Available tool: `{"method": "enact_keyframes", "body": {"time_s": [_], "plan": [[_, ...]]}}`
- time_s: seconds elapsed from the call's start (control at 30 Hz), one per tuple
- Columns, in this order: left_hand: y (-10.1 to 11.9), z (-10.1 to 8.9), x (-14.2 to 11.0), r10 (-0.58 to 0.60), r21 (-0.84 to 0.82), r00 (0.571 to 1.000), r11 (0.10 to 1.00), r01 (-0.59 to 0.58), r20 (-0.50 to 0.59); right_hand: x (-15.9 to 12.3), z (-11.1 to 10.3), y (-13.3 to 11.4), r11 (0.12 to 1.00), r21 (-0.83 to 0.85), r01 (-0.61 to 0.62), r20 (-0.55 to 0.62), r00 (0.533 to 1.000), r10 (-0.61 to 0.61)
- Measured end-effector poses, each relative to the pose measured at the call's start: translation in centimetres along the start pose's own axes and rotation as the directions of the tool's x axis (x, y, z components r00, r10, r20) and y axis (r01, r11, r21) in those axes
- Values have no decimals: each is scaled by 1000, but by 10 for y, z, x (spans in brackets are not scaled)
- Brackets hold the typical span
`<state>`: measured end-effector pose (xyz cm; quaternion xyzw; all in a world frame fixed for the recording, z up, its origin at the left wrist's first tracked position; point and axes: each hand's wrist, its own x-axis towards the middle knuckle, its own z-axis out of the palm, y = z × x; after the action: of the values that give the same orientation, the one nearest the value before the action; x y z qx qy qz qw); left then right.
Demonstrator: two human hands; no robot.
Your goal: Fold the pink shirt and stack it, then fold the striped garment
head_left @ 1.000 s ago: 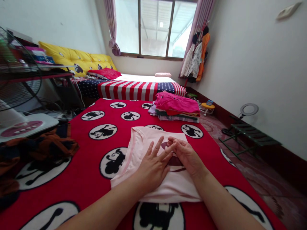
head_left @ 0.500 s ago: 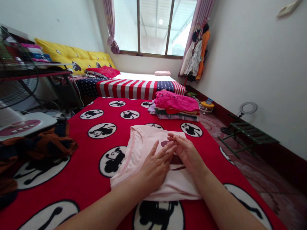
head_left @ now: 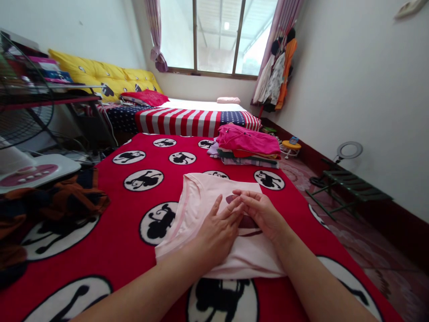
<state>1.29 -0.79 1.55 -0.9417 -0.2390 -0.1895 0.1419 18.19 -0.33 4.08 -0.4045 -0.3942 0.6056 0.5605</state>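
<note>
A pale pink T-shirt (head_left: pixel 197 197) with a dark mauve print lies folded in front of me, its neckline toward the left. My left hand (head_left: pixel 217 230) rests flat on the shirt, fingers stretched out and thumb apart. From the right, my right hand (head_left: pixel 261 212) leans over the print with its fingers extended and slightly bent. The fingertips of both hands meet above the print, which they partly cover. No object shows in either hand.
A red blanket (head_left: pixel 124 237) with monkey figures lies underneath. Folded clothes (head_left: pixel 248 143) are stacked toward its far right. An orange and navy garment (head_left: pixel 63 197) and a fan (head_left: pixel 27 98) are at left. A green folding stool (head_left: pixel 351 188) stands at right.
My right hand's fingers have bent a little more and come closer against the left fingertips. The shirt stays where it was; the view has shifted slightly.
</note>
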Motion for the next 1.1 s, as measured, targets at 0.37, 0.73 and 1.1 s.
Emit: {"method": "enact_keyframes", "body": {"time_s": [0.37,0.73,1.1], "plan": [[-1,6,-2,0,-38,1000,999,0,-2,1,-3,3,997,-71,-17,-20,1000,16],[-3,-5,1,-48,-134,999,990,48,7,-4,2,-2,994,106,31,27,999,-34],[-48,-7,-5,-360,-262,860,846,464,361,-13,-35,-40,-73,-930,-360,-309,874,-376]]}}
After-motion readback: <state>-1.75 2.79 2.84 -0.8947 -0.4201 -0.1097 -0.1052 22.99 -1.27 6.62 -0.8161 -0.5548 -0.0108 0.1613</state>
